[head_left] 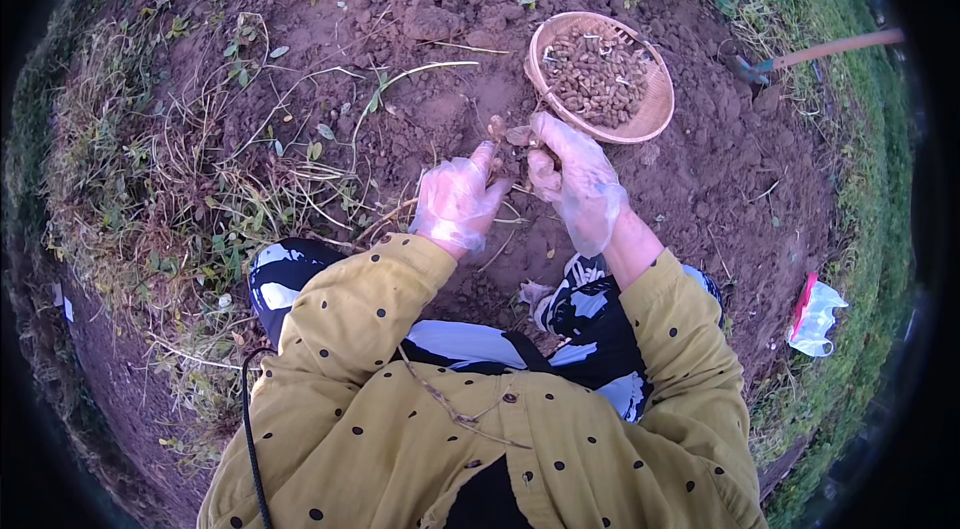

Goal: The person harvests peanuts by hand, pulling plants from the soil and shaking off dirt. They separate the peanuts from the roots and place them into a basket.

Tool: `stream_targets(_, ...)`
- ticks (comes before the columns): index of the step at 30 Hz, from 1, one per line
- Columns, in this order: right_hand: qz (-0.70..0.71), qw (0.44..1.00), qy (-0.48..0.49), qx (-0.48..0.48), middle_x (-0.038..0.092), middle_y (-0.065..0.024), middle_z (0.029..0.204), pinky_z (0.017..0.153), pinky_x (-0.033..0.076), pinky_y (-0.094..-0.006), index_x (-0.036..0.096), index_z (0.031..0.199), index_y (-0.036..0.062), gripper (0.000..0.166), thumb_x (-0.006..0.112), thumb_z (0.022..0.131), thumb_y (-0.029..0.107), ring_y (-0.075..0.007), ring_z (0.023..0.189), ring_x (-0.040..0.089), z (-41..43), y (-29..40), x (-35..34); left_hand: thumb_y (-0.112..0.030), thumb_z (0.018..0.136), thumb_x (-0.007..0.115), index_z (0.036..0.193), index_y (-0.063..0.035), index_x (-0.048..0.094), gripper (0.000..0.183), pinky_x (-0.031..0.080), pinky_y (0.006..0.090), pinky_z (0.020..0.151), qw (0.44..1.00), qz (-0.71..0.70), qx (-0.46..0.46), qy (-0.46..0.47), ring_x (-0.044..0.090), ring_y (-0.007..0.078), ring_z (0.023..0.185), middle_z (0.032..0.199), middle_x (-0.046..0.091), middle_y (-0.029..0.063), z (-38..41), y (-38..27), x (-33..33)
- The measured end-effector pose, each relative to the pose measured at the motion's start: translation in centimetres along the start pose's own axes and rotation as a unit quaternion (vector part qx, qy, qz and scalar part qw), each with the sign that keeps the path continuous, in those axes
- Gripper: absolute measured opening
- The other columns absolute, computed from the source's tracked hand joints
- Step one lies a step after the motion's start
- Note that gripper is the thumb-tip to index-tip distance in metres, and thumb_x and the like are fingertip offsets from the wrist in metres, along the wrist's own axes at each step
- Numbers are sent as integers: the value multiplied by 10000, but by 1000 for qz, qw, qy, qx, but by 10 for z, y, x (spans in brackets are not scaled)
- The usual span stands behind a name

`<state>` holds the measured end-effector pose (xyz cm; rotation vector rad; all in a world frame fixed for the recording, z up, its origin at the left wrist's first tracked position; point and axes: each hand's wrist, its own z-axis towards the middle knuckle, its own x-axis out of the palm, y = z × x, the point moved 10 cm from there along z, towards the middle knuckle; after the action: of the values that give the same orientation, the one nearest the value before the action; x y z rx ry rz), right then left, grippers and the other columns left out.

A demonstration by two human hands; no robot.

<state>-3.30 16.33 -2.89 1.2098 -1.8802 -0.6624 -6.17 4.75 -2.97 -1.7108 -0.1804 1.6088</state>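
Both my hands wear thin clear plastic gloves and work close together over the soil. My left hand point(456, 200) grips a peanut plant stem point(386, 219), whose dry stalk trails out to the lower left. A few peanut pods point(496, 128) stick up at its fingertips, among roots. Beside it, my right hand point(583, 180) has thumb and fingers closed around brown peanut pods point(519, 136), partly hidden by the glove. Just beyond the right hand, a round woven bamboo basket point(661, 114) sits tilted on the ground, holding many soil-coloured peanuts point(596, 78).
Pulled peanut plants point(180, 206) lie heaped at the left. A hoe with a wooden handle point(836, 50) rests at the upper right. On the right edge, a clear plastic bag with a red edge point(816, 319) lies by the grass point(874, 229). Loose stalks litter the soil point(450, 93).
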Motion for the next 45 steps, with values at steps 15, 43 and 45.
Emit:
stream_targets(15, -270, 962, 42, -6, 679, -63, 960, 763, 510, -244, 623, 1168, 15, 346, 614, 885, 213, -103, 848, 627, 9, -8, 1, -251, 804, 639, 1005, -67, 545, 289, 477, 451, 538, 983, 106, 138, 62, 618, 317, 593, 643, 612, 120, -17, -20, 24)
stream_targets(43, -176, 981, -83, 0, 536, 14, 623, 395, 371, -243, 588, 743, 75, 239, 664, 858, 271, -84, 463, 471, 1, -6, -13, -332, 826, 610, 1287, -136, 496, 513, 481, 457, 774, 981, -113, -37, 150, 625, 373, 875, 900, 655, 194, -21, -5, 14)
stream_targets(45, -89, 995, -30, -25, 575, -29, 642, 400, 336, -222, 562, 812, 93, 183, 624, 867, 256, -80, 441, 453, 7, -5, -13, -353, 823, 617, 1285, -139, 506, 521, 481, 450, 779, 968, -200, -79, 130, 626, 368, 880, 908, 657, 188, -23, 9, 27)
